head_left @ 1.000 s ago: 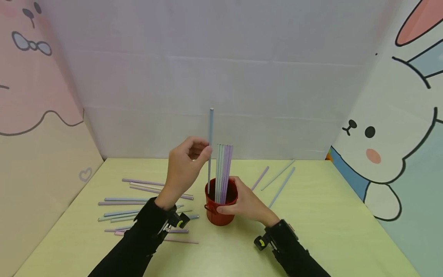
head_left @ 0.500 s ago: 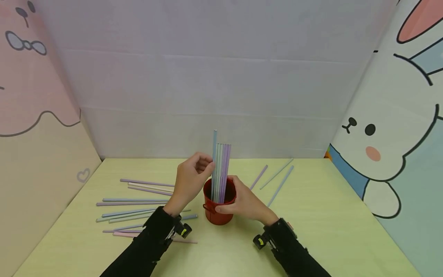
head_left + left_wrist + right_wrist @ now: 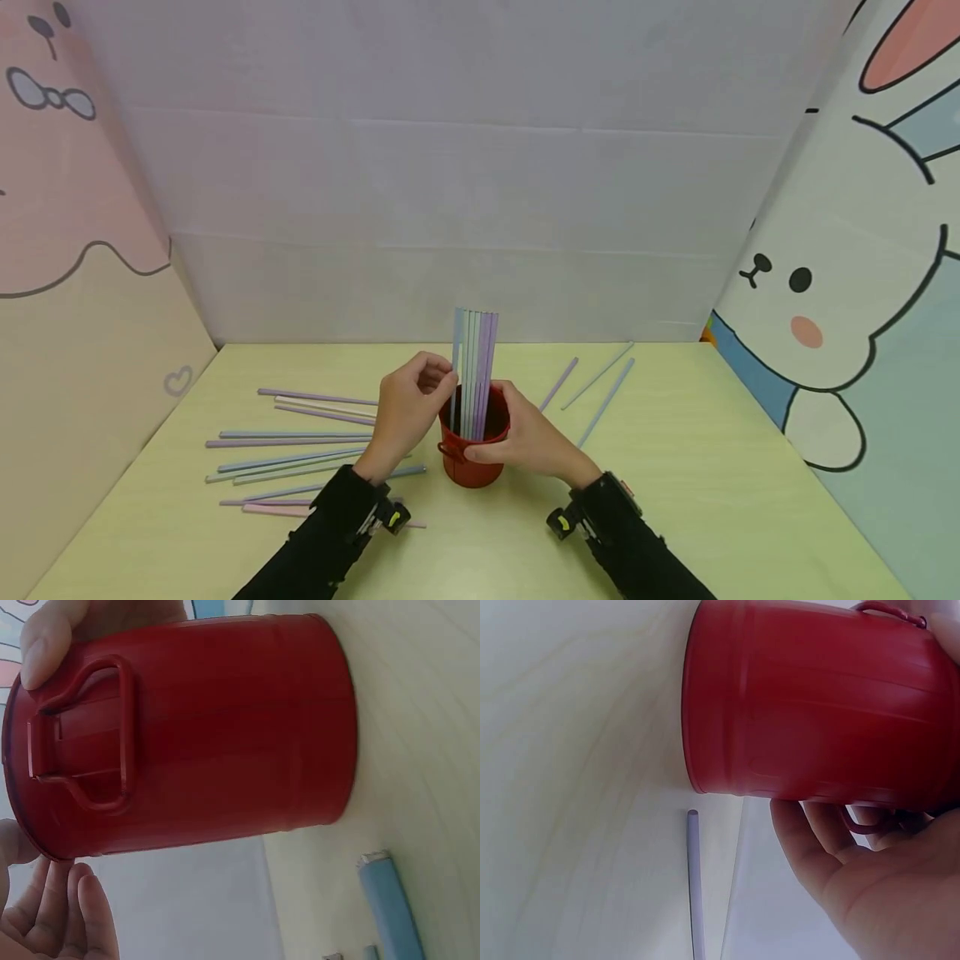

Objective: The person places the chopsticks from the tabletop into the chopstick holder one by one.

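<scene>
A small red metal bucket (image 3: 471, 472) with side handles stands upright on the table, holding several pale green, white and lavender sticks (image 3: 477, 375) in a bunch. My right hand (image 3: 534, 440) grips it from the right, thumb in front and fingers behind. At the rim's left side, my left hand (image 3: 415, 404) pinches a light blue stick (image 3: 458, 325) between thumb and fingertips. That stick is upright, its lower end inside the bucket and its top about level with the others. In the left wrist view, the bucket wall (image 3: 240, 727) hides much of the work.
On the pale wooden table (image 3: 675, 517), several blue, green, lavender and pink sticks (image 3: 292, 443) lie to the left, partly under my left arm. Right of the bucket lie a lavender stick (image 3: 559, 382), a pale green one (image 3: 597, 375) and a blue one (image 3: 606, 402). A white wall (image 3: 480, 167) rises behind.
My left hand has lowered the blue stick into the bucket, its top dropping from well above the bunch to about the same height. My right hand stays on the bucket.
</scene>
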The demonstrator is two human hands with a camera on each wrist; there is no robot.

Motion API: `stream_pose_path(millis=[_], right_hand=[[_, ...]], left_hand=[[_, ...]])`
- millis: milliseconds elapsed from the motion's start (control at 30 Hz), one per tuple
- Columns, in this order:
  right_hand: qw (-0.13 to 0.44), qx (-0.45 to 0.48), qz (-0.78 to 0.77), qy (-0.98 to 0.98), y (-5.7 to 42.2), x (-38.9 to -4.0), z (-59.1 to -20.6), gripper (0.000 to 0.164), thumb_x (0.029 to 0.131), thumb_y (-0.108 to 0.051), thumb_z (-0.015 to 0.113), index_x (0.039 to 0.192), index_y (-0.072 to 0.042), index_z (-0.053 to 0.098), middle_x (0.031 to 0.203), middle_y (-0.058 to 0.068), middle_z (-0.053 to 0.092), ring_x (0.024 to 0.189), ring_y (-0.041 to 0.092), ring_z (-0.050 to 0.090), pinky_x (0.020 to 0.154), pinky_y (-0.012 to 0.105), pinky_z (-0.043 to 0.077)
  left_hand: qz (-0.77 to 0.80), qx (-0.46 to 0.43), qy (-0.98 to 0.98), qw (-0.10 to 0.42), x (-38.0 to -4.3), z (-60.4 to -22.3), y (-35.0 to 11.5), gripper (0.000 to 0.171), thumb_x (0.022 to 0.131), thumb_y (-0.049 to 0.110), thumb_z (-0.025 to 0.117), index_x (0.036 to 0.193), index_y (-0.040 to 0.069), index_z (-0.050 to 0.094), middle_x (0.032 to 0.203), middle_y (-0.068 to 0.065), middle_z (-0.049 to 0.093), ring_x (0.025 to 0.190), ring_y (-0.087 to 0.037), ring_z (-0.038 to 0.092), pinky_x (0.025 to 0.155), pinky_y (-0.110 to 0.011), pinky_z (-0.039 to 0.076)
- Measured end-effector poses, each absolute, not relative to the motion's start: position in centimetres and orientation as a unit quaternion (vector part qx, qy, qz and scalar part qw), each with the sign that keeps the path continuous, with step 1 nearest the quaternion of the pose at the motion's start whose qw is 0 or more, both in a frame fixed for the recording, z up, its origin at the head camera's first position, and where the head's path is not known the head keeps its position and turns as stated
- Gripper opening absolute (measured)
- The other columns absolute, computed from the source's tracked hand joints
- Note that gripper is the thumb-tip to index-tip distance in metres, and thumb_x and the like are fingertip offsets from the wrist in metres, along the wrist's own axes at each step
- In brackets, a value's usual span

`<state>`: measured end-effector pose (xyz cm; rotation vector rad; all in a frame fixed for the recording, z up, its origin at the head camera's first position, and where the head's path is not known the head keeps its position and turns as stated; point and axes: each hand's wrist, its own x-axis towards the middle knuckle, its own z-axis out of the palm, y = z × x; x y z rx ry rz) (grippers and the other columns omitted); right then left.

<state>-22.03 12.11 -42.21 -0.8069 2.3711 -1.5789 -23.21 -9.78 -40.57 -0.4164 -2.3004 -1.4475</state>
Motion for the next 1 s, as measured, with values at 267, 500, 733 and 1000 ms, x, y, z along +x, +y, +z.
stream_pose_path(millis=[267,500,733,1000], right_hand=[[0.089,-0.275,-0.528,0.798,12.1,-22.0,-42.2,0.086,0.088,-0.025,0.088,0.156,-0.008,0.037,0.144,0.01,0.058,0.127,0.026,0.06,0.105,0.047,0.055],[0.092,-0.271,-0.531,0.798,12.1,-22.0,-42.2,0.088,0.086,-0.024,0.089,0.155,-0.011,0.037,0.143,0.007,0.058,0.128,0.024,0.06,0.107,0.05,0.054],[0.143,-0.31,-0.477,0.81,15.0,-22.2,-40.4,0.099,0.091,-0.033,0.086,0.167,-0.019,0.024,0.163,0.007,0.038,0.145,0.034,0.045,0.115,0.06,0.043],[0.001,-0.286,-0.4,0.871,21.8,-22.9,-37.7,0.048,0.104,-0.016,0.071,0.148,-0.004,0.056,0.149,0.016,0.058,0.136,0.042,0.056,0.11,0.059,0.049]], left_hand=[[-0.512,-0.143,-0.826,0.188,-23.4,-41.4,-10.3,0.01,0.097,0.018,0.078,0.105,0.013,0.073,0.09,0.001,0.075,0.082,-0.012,0.069,0.078,-0.025,0.06],[-0.471,-0.166,-0.84,0.211,-22.7,-40.4,-10.9,0.013,0.097,0.018,0.078,0.108,0.012,0.073,0.092,0.002,0.075,0.085,-0.012,0.069,0.078,-0.032,0.061],[-0.393,-0.249,-0.843,0.269,-21.1,-39.0,-11.2,0.02,0.093,0.014,0.083,0.11,0.012,0.073,0.105,0.002,0.075,0.095,-0.016,0.069,0.083,-0.039,0.062],[-0.343,-0.345,-0.825,0.288,-18.2,-37.3,-9.5,0.025,0.088,0.014,0.085,0.111,0.012,0.075,0.109,0.003,0.073,0.098,-0.015,0.066,0.079,-0.032,0.061]])
